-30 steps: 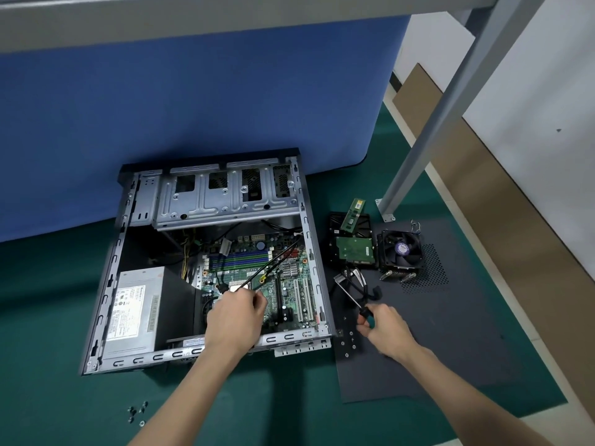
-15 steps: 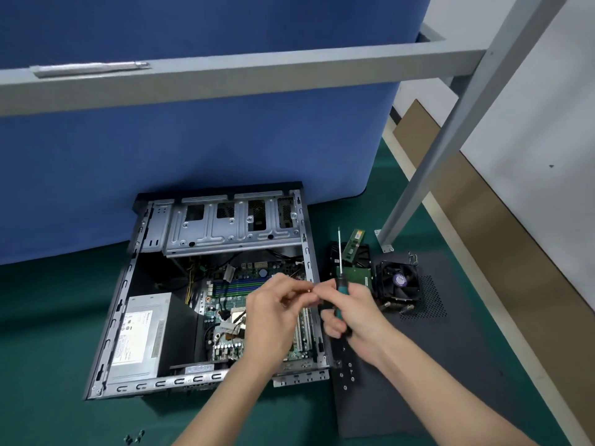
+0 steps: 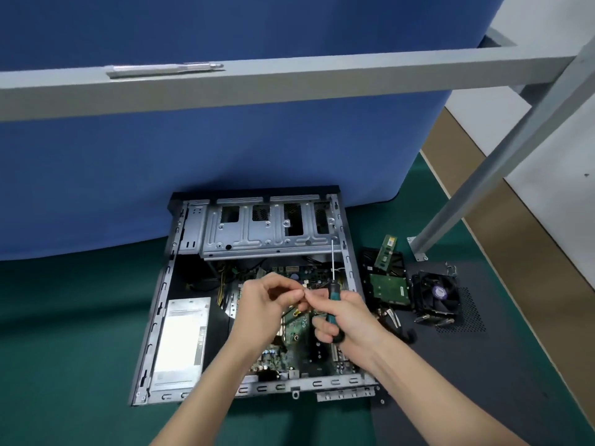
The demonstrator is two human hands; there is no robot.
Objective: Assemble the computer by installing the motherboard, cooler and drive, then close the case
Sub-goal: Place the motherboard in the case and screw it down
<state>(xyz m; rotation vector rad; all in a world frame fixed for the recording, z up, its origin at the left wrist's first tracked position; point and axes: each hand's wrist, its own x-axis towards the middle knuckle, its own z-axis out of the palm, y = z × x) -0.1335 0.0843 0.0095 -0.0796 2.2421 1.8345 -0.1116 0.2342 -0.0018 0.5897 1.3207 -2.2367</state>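
The open computer case (image 3: 167, 304) lies flat on the green mat, with the green motherboard (image 3: 297, 329) inside it and a silver power supply (image 3: 182, 342) at its left. Both hands hover above the board. My right hand (image 3: 341, 313) grips a green-and-black screwdriver (image 3: 333, 291), whose shaft points up and away. My left hand (image 3: 267, 304) has its fingers curled and its fingertips meet those of the right hand; whatever they pinch is too small to see. The cooler fan (image 3: 436, 296) and the drive (image 3: 388, 289) lie to the right of the case.
A dark case side panel (image 3: 483, 365) lies flat under the loose parts at the right. A memory stick (image 3: 386, 252) rests on the drive. A grey frame bar (image 3: 289, 78) crosses overhead and its slanted leg (image 3: 483, 178) stands at the right. A blue partition (image 3: 225, 149) stands behind the case.
The right hand picked the screwdriver up from the side panel and brought it over the case. The left hand rose from the motherboard to meet it. The view tilted upward.
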